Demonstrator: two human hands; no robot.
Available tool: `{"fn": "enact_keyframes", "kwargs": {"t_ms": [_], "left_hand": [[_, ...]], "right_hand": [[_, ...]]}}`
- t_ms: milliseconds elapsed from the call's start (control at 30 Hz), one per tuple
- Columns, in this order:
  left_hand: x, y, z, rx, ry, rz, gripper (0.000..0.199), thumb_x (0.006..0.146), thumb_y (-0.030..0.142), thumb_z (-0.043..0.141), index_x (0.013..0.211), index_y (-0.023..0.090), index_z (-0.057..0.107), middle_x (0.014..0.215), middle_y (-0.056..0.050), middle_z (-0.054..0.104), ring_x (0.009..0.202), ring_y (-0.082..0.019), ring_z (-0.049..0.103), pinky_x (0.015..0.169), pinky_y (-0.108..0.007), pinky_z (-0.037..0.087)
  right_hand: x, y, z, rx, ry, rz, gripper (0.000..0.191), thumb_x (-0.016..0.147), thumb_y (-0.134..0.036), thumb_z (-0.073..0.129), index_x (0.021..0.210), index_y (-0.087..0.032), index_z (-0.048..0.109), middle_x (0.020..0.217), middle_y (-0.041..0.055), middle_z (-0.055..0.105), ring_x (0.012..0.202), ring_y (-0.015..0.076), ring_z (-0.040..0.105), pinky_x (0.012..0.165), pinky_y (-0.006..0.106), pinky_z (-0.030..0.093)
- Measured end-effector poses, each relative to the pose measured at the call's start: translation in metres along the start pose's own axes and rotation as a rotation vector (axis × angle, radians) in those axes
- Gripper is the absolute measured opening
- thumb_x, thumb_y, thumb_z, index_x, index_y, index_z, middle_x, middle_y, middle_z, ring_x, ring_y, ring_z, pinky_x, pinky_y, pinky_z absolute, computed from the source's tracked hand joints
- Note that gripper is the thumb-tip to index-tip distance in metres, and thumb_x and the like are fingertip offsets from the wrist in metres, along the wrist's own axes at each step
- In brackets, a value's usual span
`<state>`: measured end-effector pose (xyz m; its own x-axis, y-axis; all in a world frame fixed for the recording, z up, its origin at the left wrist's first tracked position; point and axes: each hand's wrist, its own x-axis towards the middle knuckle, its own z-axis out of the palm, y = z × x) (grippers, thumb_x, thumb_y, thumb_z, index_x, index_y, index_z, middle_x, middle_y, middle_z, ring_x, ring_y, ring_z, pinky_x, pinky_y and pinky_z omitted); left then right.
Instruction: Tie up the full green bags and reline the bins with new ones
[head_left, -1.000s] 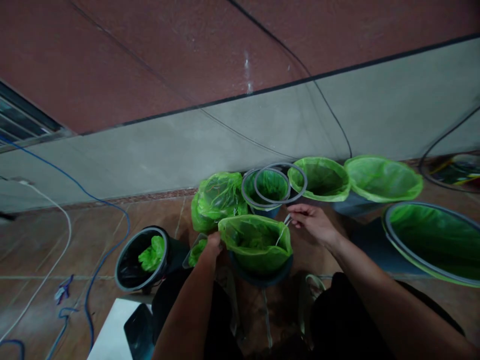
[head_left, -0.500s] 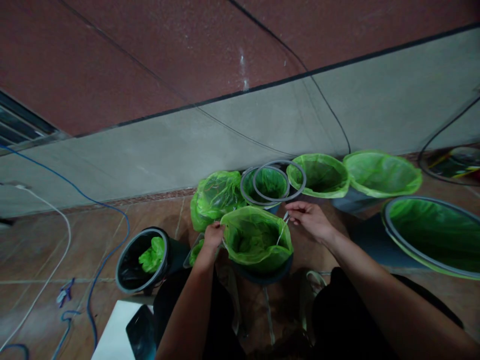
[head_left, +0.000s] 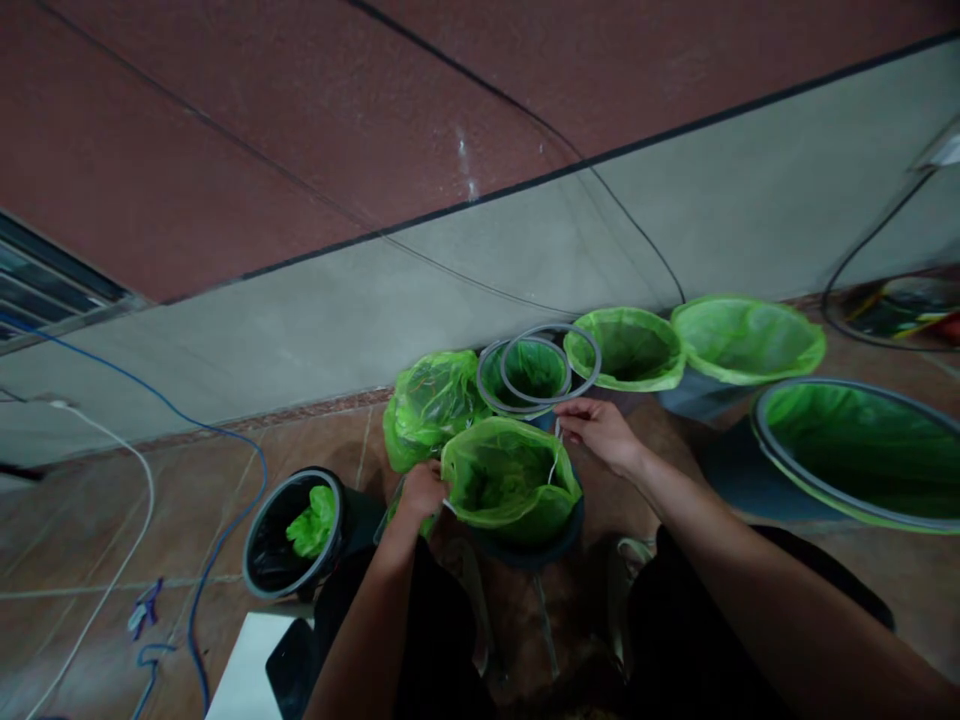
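Observation:
A green bag (head_left: 517, 510) lines a dark bin (head_left: 574, 535) between my feet, its mouth wide open and standing above the rim. At the bag's left edge my left hand (head_left: 424, 490) is closed on a short white drawstring end. On the other side my right hand (head_left: 592, 430) pinches a white drawstring (head_left: 555, 460) that runs down to the bag's right edge. Just behind, a loose grey ring (head_left: 598, 362) rests across a smaller lined bin (head_left: 491, 375).
Green-lined bins (head_left: 637, 350) stand along the wall, with a large one (head_left: 761, 440) at the right. At the left are a black-lined bin (head_left: 255, 540), a phone (head_left: 292, 665) on a white surface (head_left: 244, 665), and blue and white cables. A bulging green bag (head_left: 431, 400) sits behind my left hand.
My left hand has moved slightly away from the bag's left edge, and a white drawstring end now shows there. My right hand has shifted a little left. The view has turned slightly.

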<state>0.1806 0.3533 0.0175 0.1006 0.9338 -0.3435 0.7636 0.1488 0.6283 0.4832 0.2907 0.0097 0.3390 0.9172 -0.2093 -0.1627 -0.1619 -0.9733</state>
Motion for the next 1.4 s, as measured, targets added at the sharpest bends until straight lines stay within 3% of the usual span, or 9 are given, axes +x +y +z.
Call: {"fn": "enact_keyframes", "kwargs": {"t_ms": [133,300,500,600,733,867,1067,1167,1400], "left_hand": [[-0.014,0.02,-0.025,-0.016,-0.001,0.037,0.026,0.068,0.01,0.07,0.093,0.018,0.073,0.057,0.002,0.065,0.061,-0.018,0.063,0.067,-0.028,0.047],[-0.04,0.068,-0.039,-0.419,-0.025,0.28,0.036,0.076,0.028,0.071,0.111,0.018,0.07,0.075,0.001,0.069,0.068,-0.014,0.062,0.072,-0.028,0.049],[-0.04,0.095,-0.016,-0.655,-0.138,0.399,0.029,0.072,0.032,0.077,0.096,0.017,0.073,0.077,0.0,0.069,0.074,-0.013,0.063,0.076,-0.027,0.049],[-0.029,0.1,-0.002,-0.654,-0.233,0.483,0.028,0.074,0.032,0.078,0.096,0.017,0.073,0.081,-0.002,0.071,0.078,-0.014,0.065,0.079,-0.028,0.05],[-0.014,0.107,0.012,-0.634,-0.274,0.587,0.028,0.077,0.033,0.076,0.1,0.018,0.073,0.086,-0.003,0.073,0.083,-0.015,0.066,0.083,-0.028,0.05],[0.002,0.103,0.026,-0.682,-0.346,0.558,0.036,0.082,0.037,0.07,0.113,0.019,0.069,0.092,-0.005,0.073,0.083,-0.016,0.066,0.079,-0.028,0.05],[0.019,0.067,0.05,-0.621,-0.347,0.485,0.028,0.088,0.038,0.06,0.106,0.018,0.068,0.104,-0.006,0.072,0.098,-0.018,0.064,0.094,-0.033,0.047],[0.018,0.055,0.064,-0.437,-0.497,0.541,0.024,0.091,0.032,0.052,0.091,0.017,0.07,0.094,-0.005,0.072,0.093,-0.018,0.063,0.092,-0.033,0.047],[0.014,0.045,0.1,-0.399,-0.426,0.315,0.022,0.087,0.025,0.049,0.073,0.018,0.064,0.059,0.002,0.058,0.057,-0.012,0.052,0.063,-0.026,0.041]], "right_hand": [[-0.002,-0.008,0.004,-0.034,-0.029,-0.112,0.027,0.062,-0.034,0.074,0.082,-0.016,0.072,0.07,0.0007,0.068,0.062,0.0124,0.056,0.061,0.026,0.046],[-0.015,-0.024,0.013,0.133,-0.143,-0.142,0.034,0.064,-0.039,0.079,0.09,-0.019,0.072,0.08,0.0008,0.069,0.076,0.0142,0.062,0.076,0.029,0.05],[-0.026,-0.023,0.032,0.405,-0.284,0.099,0.035,0.063,-0.036,0.083,0.09,-0.019,0.07,0.067,-0.0047,0.058,0.06,0.0094,0.054,0.066,0.029,0.049],[-0.03,-0.022,0.043,0.307,-0.298,0.093,0.032,0.063,-0.034,0.08,0.088,-0.018,0.068,0.064,-0.0064,0.051,0.053,0.0058,0.039,0.05,0.022,0.033],[-0.033,-0.02,0.059,0.038,-0.397,0.057,0.033,0.062,-0.029,0.076,0.092,-0.018,0.066,0.064,-0.0061,0.051,0.057,0.0082,0.04,0.05,0.023,0.027],[-0.03,-0.014,0.071,-0.104,-0.491,0.003,0.025,0.071,-0.04,0.071,0.071,-0.017,0.062,0.058,-0.0048,0.048,0.056,0.0084,0.039,0.052,0.024,0.028],[-0.015,-0.013,0.066,0.078,-0.321,0.094,0.044,0.072,-0.059,0.07,0.078,-0.016,0.064,0.061,-0.0038,0.051,0.046,0.0044,0.03,0.042,0.022,0.016],[-0.009,-0.014,0.058,0.215,-0.242,0.15,0.046,0.066,-0.057,0.077,0.083,-0.016,0.065,0.06,-0.0044,0.051,0.043,0.0027,0.028,0.04,0.02,0.012],[-0.001,-0.024,0.045,0.356,-0.073,0.132,0.044,0.061,-0.041,0.084,0.091,-0.017,0.065,0.059,-0.0063,0.052,0.041,0.0009,0.024,0.037,0.018,0.011]]}}
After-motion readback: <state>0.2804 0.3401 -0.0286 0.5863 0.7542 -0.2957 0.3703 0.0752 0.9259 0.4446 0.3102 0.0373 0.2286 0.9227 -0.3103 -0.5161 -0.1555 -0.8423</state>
